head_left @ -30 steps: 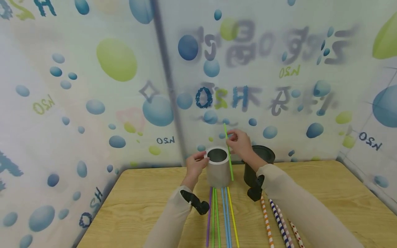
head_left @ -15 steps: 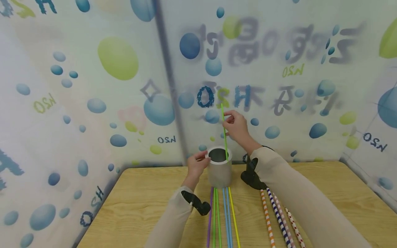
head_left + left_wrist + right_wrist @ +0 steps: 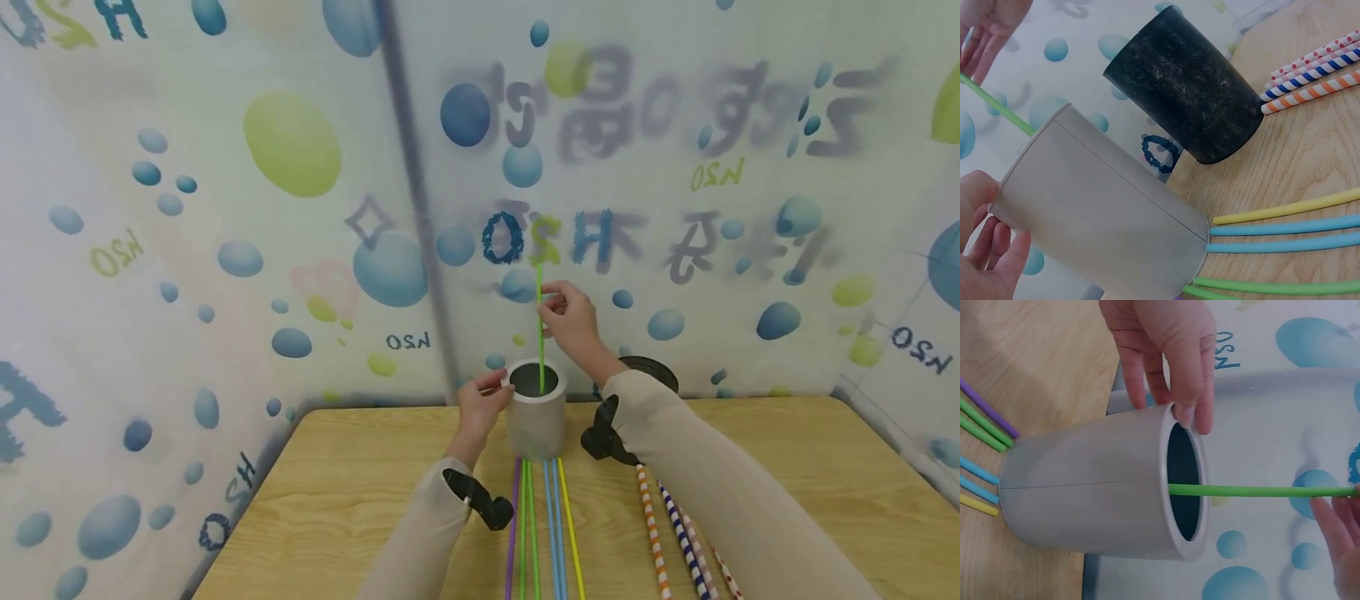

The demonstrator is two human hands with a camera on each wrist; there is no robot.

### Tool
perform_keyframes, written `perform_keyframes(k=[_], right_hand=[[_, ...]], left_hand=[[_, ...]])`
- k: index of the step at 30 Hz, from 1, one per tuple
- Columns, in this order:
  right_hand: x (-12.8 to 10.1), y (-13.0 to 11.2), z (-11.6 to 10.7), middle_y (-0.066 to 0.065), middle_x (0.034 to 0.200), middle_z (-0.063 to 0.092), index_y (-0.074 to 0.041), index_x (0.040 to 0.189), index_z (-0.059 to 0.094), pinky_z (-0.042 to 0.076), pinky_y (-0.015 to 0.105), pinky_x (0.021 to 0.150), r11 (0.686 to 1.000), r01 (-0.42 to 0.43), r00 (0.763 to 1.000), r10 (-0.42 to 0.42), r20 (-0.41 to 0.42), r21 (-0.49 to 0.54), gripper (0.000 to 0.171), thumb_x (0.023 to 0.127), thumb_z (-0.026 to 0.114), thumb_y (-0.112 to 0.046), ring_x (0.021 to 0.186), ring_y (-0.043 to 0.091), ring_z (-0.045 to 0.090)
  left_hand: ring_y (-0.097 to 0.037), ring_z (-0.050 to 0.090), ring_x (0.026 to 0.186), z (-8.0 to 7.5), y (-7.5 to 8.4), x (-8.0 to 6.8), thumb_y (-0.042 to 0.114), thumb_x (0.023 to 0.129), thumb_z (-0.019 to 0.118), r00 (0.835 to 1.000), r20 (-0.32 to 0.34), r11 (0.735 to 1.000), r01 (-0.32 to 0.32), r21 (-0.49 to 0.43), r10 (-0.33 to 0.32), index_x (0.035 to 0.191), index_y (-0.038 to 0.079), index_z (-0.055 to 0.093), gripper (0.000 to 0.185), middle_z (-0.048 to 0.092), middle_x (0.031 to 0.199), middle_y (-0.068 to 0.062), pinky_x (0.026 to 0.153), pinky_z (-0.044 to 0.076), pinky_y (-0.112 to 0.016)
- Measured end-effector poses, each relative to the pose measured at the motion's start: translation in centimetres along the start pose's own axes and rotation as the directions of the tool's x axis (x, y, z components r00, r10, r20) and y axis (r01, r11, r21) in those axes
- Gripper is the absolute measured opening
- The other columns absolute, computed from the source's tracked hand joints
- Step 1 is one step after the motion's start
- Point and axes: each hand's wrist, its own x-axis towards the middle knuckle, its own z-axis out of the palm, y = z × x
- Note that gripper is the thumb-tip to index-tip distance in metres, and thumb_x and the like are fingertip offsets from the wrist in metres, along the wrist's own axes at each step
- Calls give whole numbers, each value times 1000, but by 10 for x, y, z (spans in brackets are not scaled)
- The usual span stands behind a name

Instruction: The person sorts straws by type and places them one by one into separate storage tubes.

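A grey cylindrical bin (image 3: 537,425) with a pale rim stands on the wooden table. My left hand (image 3: 480,410) holds its rim at the left; the right wrist view shows the thumb (image 3: 1184,394) over the opening and fingers outside. Above the bin, my right hand (image 3: 572,321) pinches a thin green straw (image 3: 541,350) near its upper part. The straw is upright, and its lower end is inside the bin's mouth, as the right wrist view also shows. How deep it reaches is hidden by the bin wall in the left wrist view.
A black bin (image 3: 1188,87) stands right of the grey one, partly behind my right sleeve. Plain purple, green, blue (image 3: 555,525) and yellow straws lie before the grey bin. Patterned paper straws (image 3: 652,533) lie before the black one. A printed curtain (image 3: 300,250) hangs behind.
The green straw has gone from beside the grey bin's right side, up and left over the rim, then into its mouth. My left hand stays at the rim.
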Motion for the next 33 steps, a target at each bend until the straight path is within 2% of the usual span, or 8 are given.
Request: perform_keyframes(k=[4,6,10,17,23,33], right_hand=[[-4,7,5,12,86,53,2,116,56,54,37,64,999,-43,998,43,39,-8,28,88,57,-4,79,28,58],[-6,10,7,12,85,53,2,114,57,54,36,64,998,-68,996,68,56,-2,28,87,58,-4,79,28,58],[-10,18,8,14,85,54,3,114,56,54,37,65,994,-110,989,108,105,9,28,87,58,-3,79,30,58],[-14,30,12,16,89,57,4,112,56,54,37,64,972,-234,957,232,174,-8,27,86,60,-4,78,29,60],[-16,37,17,18,93,60,5,106,56,54,35,63,956,-293,932,292,214,-30,24,84,61,-2,75,24,62],[-14,42,26,18,94,62,3,101,59,54,33,59,923,-372,897,385,216,-102,21,81,63,-2,72,23,63]], left_hand=[[-21,55,89,-1,1,-2,1,79,67,1000,1,1000,-3,-7,3,111,-4,64,32,61,104,-18,73,52,-29],[-20,55,88,-2,6,-5,0,79,66,1000,8,1000,-2,-13,2,111,-5,63,33,60,105,-19,74,52,-29],[-19,54,86,-2,5,-3,0,79,66,1000,18,1000,-12,-22,12,112,-7,62,34,60,104,-21,73,52,-29],[-19,55,85,0,-1,0,-1,78,67,1000,1,1000,-20,-18,20,110,-6,64,32,61,102,-18,73,52,-29],[-18,55,84,1,-3,0,-1,78,66,1000,0,1000,-22,-14,22,110,-5,64,32,62,101,-18,72,52,-28],[-19,57,86,1,-2,1,-1,78,66,1000,1,1000,-16,-9,16,109,-4,64,31,62,101,-17,74,52,-29]])
